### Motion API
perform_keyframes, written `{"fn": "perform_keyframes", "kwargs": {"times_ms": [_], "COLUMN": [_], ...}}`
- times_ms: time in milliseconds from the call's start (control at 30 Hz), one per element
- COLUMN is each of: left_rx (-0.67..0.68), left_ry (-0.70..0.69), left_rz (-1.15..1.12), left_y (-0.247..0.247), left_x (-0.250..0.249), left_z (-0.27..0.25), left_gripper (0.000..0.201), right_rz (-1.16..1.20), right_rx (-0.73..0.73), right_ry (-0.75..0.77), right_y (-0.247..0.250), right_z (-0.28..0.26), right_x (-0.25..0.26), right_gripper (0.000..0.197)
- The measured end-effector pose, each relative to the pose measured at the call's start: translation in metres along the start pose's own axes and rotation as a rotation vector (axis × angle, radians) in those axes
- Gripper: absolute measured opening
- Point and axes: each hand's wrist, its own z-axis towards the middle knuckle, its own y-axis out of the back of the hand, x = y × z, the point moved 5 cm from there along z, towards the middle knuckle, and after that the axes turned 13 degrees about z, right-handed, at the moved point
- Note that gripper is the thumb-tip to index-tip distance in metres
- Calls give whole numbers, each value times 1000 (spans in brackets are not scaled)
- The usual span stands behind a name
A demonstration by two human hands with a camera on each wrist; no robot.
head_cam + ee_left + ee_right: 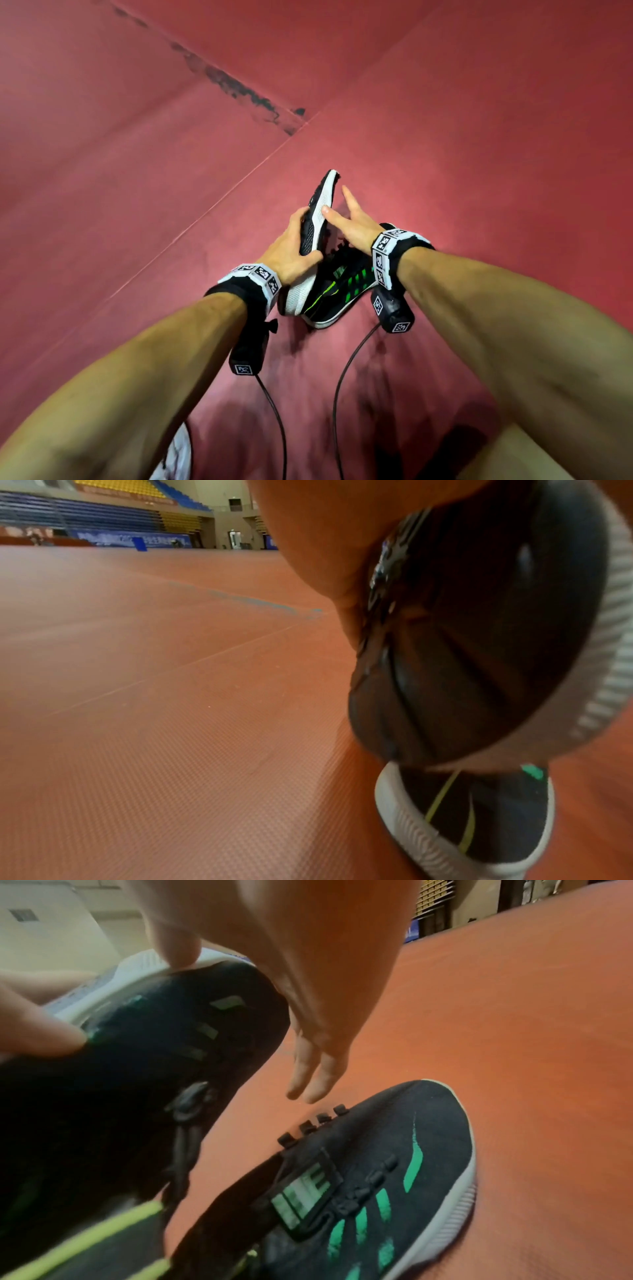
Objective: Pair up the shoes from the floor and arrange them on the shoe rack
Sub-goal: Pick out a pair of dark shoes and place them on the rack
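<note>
1. Your left hand (289, 248) grips a black running shoe (317, 219) by the sole, fingers curled round it, toe tilted up and away.
2. Your right hand (354, 222) has its fingers spread straight, thumb touching the raised shoe's white midsole.
3. The matching green-striped shoe (373, 1191) lies on the red sports floor (479, 144), just right of the held one.
4. No shoe rack in view.

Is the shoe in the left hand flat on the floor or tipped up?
Tipped up. The left hand grips the lifted shoe with its toe raised and sole turned sideways, while the other shoe lies flat on the floor.
</note>
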Motion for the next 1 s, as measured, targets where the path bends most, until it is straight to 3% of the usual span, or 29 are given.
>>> {"fn": "perform_keyframes", "kwargs": {"times_ms": [167, 300, 533, 667, 700, 1000], "left_rx": [115, 114, 133, 118, 114, 215], "left_ry": [136, 266, 407, 418, 424, 323], "left_rz": [60, 125, 130, 134, 161, 502], "left_y": [-19, -25, -24, -31, -33, -47], "left_x": [12, 44, 84, 89, 93, 99], "left_z": [8, 6, -7, -9, -9, -22], "left_gripper": [73, 63, 76, 122, 125, 105], "right_rz": [-221, -452, -595, -650, -656, -812], "right_rx": [-19, -64, -86, -71, -55, 65], "right_ry": [15, -112, -162, -184, -186, -203], "right_y": [7, 10, -11, -22, -25, -50], "right_z": [0, 0, -1, 1, 2, -13], "right_x": [-19, -42, -75, -78, -79, -97], "right_gripper": [70, 67, 58, 57, 57, 57]}}
